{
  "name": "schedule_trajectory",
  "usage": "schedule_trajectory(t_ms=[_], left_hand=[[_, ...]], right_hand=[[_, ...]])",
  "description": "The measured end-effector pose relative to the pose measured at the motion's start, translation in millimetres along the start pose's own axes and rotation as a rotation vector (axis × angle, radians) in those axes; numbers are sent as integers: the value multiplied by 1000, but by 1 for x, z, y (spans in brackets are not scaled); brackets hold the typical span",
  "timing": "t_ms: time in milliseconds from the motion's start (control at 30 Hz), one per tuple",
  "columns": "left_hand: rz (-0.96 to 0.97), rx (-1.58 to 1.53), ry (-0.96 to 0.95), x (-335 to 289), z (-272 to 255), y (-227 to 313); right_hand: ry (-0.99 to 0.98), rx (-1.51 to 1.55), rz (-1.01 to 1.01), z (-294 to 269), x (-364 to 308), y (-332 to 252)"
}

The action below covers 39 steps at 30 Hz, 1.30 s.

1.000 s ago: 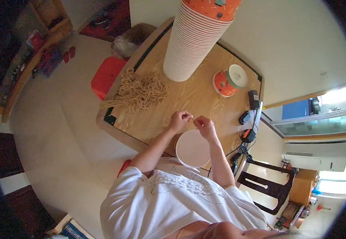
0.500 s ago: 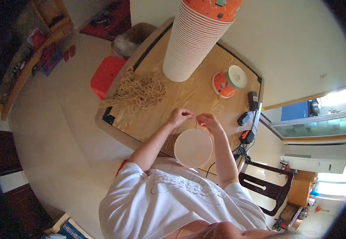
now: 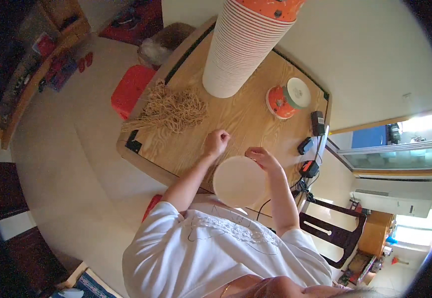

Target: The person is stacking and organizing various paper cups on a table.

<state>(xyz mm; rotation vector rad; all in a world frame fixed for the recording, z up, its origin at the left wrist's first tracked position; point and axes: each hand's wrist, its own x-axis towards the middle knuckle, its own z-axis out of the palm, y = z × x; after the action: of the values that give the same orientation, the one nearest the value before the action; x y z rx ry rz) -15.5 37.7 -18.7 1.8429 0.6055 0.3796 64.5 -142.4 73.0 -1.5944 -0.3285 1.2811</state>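
A round white paper bucket (image 3: 239, 182) is close to my body at the table's near edge, its pale circular face turned up. My right hand (image 3: 264, 159) has its fingers closed at the upper right of its rim. Just above its upper left side is my left hand (image 3: 217, 143), closed; whatever its fingers hold, if anything, is hidden. Beyond it to the left lies a tangled heap of tan twine (image 3: 172, 110). A tall stack of white paper buckets (image 3: 240, 49) with orange printing stands farther back.
An orange printed bucket with a green band (image 3: 281, 102) stands upside down at the right. Black adapters (image 3: 317, 123) and cables (image 3: 302, 186) line the right table edge (image 3: 325, 111). A red stool (image 3: 132, 90) is beyond the left edge; a dark chair (image 3: 332, 231) stands right.
My hands, pinched close together before, have come apart, the left moving leftward and slightly away from me. The white bucket has tilted and its rim is now at my right fingers.
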Motion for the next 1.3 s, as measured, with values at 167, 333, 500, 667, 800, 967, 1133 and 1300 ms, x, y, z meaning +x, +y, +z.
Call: schedule_trajectory(t_ms=[167,333,500,667,800,967,1133,1300], left_hand=[[-18,17,-133,-1,-11,9],[-71,53,-98,-12,2,27],[-55,17,-55,-15,5,26],[-59,-6,-78,-15,6,27],[-27,17,8,-12,-2,14],[398,72,-199,-6,-26,50],[256,-89,-588,-6,-14,46],[76,-119,-481,-18,0,42]], right_hand=[[86,72,32,-6,-6,7],[100,41,47,4,6,12],[68,189,111,11,14,4],[16,266,140,7,14,11],[-11,134,130,5,10,21],[-8,165,39,5,1,12],[96,111,98,13,-1,-1],[169,258,151,14,-4,0]])
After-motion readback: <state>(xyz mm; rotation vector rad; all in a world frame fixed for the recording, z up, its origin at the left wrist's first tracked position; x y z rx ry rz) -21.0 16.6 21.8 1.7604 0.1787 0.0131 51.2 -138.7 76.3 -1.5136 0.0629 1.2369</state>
